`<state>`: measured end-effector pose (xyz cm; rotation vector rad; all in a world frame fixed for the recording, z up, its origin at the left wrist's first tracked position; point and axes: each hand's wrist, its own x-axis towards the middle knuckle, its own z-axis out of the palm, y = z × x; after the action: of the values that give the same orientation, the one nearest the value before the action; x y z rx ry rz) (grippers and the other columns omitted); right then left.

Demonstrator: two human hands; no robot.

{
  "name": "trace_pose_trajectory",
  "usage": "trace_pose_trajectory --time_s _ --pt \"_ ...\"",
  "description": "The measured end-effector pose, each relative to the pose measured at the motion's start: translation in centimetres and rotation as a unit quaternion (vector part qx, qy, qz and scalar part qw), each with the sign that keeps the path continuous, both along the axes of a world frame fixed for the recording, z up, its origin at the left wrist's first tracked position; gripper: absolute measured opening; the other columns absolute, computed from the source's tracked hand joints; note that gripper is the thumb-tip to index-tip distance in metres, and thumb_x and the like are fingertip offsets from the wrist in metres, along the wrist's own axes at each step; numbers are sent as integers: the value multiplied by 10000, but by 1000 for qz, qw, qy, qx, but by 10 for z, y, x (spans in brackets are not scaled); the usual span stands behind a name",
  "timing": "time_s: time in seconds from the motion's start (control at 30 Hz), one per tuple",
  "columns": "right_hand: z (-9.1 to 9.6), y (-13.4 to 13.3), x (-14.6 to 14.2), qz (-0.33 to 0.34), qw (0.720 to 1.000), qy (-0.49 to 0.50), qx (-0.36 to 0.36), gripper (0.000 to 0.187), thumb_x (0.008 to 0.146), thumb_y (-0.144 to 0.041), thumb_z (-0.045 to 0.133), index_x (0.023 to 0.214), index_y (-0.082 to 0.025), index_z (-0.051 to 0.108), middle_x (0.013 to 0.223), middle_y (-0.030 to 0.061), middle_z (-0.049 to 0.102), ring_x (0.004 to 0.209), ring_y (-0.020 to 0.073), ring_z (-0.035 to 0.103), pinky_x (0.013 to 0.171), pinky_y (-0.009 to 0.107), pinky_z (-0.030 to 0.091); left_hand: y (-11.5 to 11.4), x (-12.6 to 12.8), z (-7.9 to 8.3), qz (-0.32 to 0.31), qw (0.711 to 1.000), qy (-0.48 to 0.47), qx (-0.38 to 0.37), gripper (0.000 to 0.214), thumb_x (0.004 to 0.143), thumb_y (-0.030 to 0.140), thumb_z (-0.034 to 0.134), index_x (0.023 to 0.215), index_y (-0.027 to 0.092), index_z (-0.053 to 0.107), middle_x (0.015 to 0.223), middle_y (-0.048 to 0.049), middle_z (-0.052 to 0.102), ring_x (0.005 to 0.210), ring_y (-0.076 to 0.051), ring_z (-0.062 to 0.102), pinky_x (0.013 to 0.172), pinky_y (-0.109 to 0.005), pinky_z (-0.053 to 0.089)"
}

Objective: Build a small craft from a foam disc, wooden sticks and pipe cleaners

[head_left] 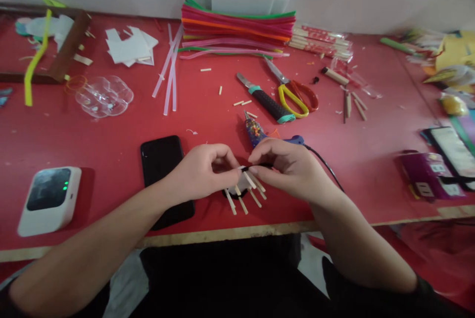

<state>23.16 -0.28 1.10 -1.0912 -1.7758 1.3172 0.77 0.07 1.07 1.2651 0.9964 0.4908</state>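
My left hand and my right hand meet near the front edge of the red table. Both pinch a small craft piece: a white disc with several short wooden sticks fanning out below it and a black strand across its top. The fingers of both hands are curled closed on it. A black phone lies just left of my left hand, partly under my wrist. Behind my right hand sit a small bottle of coloured beads and a blue glue gun with a black cable.
Further back lie a utility knife, yellow and red scissors, a stack of coloured pipe cleaners, clear glue sticks, white paper scraps and loose wooden sticks. A white device sits front left. Boxes crowd the right edge.
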Motion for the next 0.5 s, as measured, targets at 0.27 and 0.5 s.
trace_pose_trajectory --time_s 0.27,0.5 --pt "-1 0 3 -66 987 -31 146 134 887 -154 707 993 -235 718 942 32 718 830 158 669 724 314 564 1 -2 3 67 995 39 65 126 821 270 721 784 183 637 719 -9 766 661 -141 726 586 -215 530" --pt "0 -3 5 -125 973 -28 191 246 893 -134 708 1091 -278 731 980 31 728 866 176 685 748 338 592 4 -3 2 120 987 43 93 91 823 244 708 786 189 645 759 -24 785 702 -158 751 634 -239 567"
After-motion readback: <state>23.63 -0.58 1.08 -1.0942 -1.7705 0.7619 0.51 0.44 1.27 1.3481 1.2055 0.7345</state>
